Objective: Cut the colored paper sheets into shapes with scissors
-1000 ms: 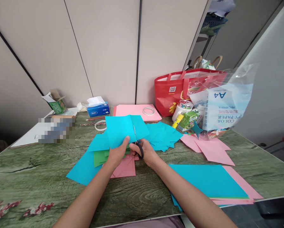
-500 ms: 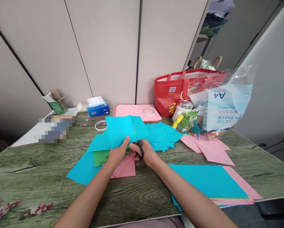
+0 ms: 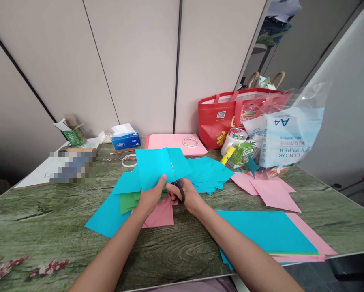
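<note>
My left hand pinches the near edge of a blue sheet of paper, its thumb on top. In my right hand is a pair of scissors with black handles. Their blades run into the sheet from its near edge, close to a crease, and part of the blades is hidden by the paper. Beneath my hands lie green paper, pink paper and larger blue paper. Just right of the held sheet is a pile of blue paper pieces.
At right, blue and pink sheets lie stacked near the table edge, with pink squares beyond. A red bag, a glue stick and a plastic paper packet stand behind. A tissue box and tape roll are back left.
The scissors' blades have shifted very slightly against the blue sheet. Both hands keep nearly the same place, and everything else on the table is unchanged.
</note>
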{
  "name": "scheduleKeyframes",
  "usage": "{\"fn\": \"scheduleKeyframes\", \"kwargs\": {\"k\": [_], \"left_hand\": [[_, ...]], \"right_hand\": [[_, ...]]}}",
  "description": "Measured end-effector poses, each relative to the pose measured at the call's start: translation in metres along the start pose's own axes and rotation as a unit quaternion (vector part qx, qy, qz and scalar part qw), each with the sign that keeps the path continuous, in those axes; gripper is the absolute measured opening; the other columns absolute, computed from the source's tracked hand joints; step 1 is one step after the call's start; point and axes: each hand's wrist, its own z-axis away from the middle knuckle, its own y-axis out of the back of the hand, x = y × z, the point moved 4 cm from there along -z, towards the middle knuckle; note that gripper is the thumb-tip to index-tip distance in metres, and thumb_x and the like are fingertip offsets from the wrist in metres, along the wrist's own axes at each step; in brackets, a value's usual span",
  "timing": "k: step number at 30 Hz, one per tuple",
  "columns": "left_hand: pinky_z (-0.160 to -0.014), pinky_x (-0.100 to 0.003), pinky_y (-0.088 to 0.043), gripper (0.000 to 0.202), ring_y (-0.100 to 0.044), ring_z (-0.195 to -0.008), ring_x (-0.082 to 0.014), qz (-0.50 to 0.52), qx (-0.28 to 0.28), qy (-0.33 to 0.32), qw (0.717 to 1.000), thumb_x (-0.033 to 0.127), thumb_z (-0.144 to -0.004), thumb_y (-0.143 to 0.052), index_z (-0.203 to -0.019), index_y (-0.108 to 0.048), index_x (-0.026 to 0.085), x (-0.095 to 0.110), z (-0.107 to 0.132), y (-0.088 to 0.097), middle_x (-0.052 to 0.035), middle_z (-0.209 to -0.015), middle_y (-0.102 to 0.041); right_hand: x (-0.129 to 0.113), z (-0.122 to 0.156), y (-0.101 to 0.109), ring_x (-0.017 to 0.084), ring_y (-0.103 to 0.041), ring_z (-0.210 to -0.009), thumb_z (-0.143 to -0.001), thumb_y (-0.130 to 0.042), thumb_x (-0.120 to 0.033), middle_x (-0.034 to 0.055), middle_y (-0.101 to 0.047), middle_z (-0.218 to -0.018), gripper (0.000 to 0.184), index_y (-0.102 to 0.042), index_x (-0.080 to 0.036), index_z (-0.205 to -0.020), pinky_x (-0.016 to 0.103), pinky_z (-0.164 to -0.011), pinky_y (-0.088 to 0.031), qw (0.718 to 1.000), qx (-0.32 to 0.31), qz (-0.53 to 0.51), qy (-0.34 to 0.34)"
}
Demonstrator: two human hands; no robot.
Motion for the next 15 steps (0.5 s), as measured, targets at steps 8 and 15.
{"fn": "scheduleKeyframes", "kwargs": {"k": [8, 15], "left_hand": [[-0.062, -0.037, -0.046, 0.024, -0.061, -0.075, -0.0292, 0.008, -0.004, 0.010, 1.000, 0.043, -0.057, -0.065, -0.062, -0.064, 0.020, 0.006, 0.003, 0.000, -0.0091, -0.075, -0.068], [-0.064, -0.039, -0.046, 0.029, -0.061, -0.073, -0.0288, 0.011, 0.004, 0.006, 1.000, 0.048, -0.061, -0.061, -0.059, -0.061, 0.020, -0.006, -0.002, 0.000, -0.0108, -0.075, -0.068]], "right_hand": [[0.002, -0.001, 0.000, 0.006, -0.043, -0.035, -0.057, -0.072, -0.043, -0.0042, -0.048, -0.041, 0.037, -0.050, -0.014, -0.051, 0.019, -0.035, -0.037, 1.000, -0.014, -0.012, 0.011], [-0.004, 0.001, -0.004, 0.008, -0.049, -0.040, -0.057, -0.073, -0.043, -0.0043, -0.052, -0.047, 0.035, -0.053, -0.015, -0.063, 0.021, -0.042, -0.042, 0.999, -0.034, -0.037, 0.019]]}}
